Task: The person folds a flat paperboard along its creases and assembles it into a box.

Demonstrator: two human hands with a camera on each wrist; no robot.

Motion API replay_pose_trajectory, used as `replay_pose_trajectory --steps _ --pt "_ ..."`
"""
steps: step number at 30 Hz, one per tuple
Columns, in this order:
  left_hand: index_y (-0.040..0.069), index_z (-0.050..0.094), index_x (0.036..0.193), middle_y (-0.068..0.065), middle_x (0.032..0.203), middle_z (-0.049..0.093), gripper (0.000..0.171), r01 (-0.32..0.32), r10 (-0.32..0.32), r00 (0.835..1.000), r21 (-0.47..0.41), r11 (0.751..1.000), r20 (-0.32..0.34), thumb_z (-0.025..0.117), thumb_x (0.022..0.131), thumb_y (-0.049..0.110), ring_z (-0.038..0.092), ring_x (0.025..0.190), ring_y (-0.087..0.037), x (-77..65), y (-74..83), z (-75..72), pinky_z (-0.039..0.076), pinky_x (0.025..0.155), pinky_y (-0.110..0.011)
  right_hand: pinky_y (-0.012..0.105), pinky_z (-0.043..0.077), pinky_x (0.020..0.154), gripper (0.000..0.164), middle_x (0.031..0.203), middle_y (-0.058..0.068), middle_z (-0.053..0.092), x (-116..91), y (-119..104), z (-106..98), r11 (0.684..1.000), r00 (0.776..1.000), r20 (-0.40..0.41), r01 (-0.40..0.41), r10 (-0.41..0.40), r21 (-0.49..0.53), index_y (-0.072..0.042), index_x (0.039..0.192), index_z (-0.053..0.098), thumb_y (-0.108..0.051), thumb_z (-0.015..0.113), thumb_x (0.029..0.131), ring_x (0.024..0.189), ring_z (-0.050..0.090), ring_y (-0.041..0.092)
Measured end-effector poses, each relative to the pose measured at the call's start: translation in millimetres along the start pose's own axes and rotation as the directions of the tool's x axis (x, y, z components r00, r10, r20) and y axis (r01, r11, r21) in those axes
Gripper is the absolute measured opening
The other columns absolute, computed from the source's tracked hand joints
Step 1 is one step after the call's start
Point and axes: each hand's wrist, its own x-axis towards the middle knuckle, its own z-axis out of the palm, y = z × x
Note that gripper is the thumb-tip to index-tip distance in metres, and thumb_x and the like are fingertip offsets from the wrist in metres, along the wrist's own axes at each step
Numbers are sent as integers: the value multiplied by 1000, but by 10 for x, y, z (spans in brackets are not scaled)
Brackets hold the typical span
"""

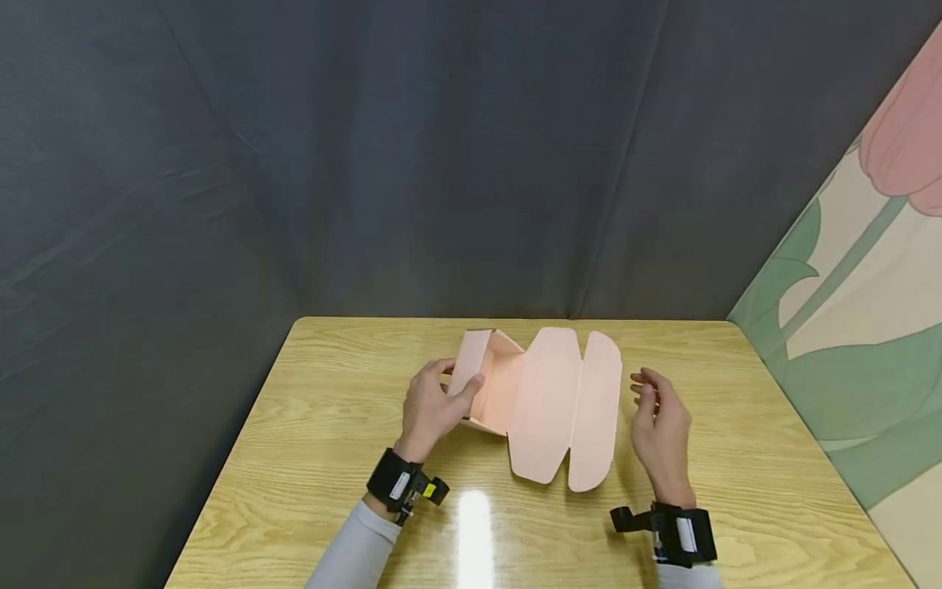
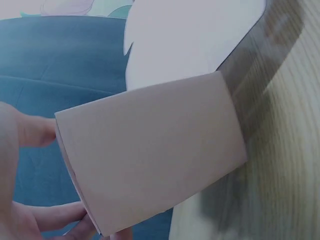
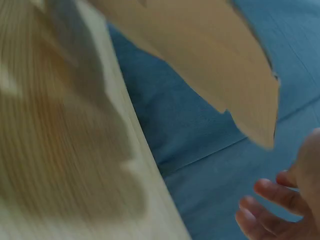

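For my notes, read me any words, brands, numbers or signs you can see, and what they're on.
No readable text anywhere.
Left wrist device: white patch, yellow patch, too small to read.
Right wrist device: white patch, too small to read.
Cardboard box: no print visible.

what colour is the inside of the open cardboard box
The inside of the open rectangular cardboard box is pale peach, best seen in the head view.

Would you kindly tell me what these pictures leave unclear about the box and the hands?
Head view: some fingertips of the left hand, hidden behind the box; any print on the left wristband label, too small.
Left wrist view: the box's inside, hidden by its end wall; the pale flap, cut off by the top edge.
Right wrist view: part of the right hand, cut off by the right edge.
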Motion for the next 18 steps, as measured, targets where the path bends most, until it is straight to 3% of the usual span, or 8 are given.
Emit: replay_pose_trajectory --steps 2,5,9,11,16,18 --pt "6 71 134 -13 122 70 58 10 -10 1000 -38 999 -21 78 94 48 72 87 -24 4 -27 8 58 66 -31 7 54 85 35 126 30 71 -37 39 11 993 998 27 -62 60 98 11 140 58 1 39 113 103 74 13" --pt "4 70 135 -16 122 69 59 26 -30 998 -85 996 -56 77 95 47 73 88 -25 12 -64 22 59 65 -31 12 59 82 36 125 32 69 -106 83 37 971 989 109 -120 99 206 12 140 58 12 41 108 97 69 -5" --pt "4 68 138 -17 126 68 60 53 -64 993 -114 992 -96 76 97 46 75 93 -28 23 -91 49 61 67 -33 13 59 83 48 129 32 64 -209 127 77 961 955 283 -157 88 229 10 144 56 22 53 98 100 64 -10" --pt "3 67 139 -17 128 68 59 65 -80 991 -130 989 -110 76 97 44 76 94 -30 30 -102 65 62 67 -33 12 58 84 55 133 33 60 -257 144 104 948 915 397 -184 69 260 10 148 51 22 57 95 104 62 -10" --pt "2 66 139 -16 130 66 59 96 -117 986 -169 981 -120 76 98 43 77 92 -28 46 -133 106 62 64 -30 17 58 94 62 141 36 57 -359 143 179 896 778 628 -262 -23 357 9 151 44 16 66 94 115 67 1" --pt "1 66 139 -16 130 66 60 105 -127 985 -176 979 -117 75 98 43 77 93 -28 53 -144 126 61 65 -29 21 60 96 57 139 35 61 -388 105 222 886 756 655 -284 -29 367 8 148 48 8 71 96 116 70 7"
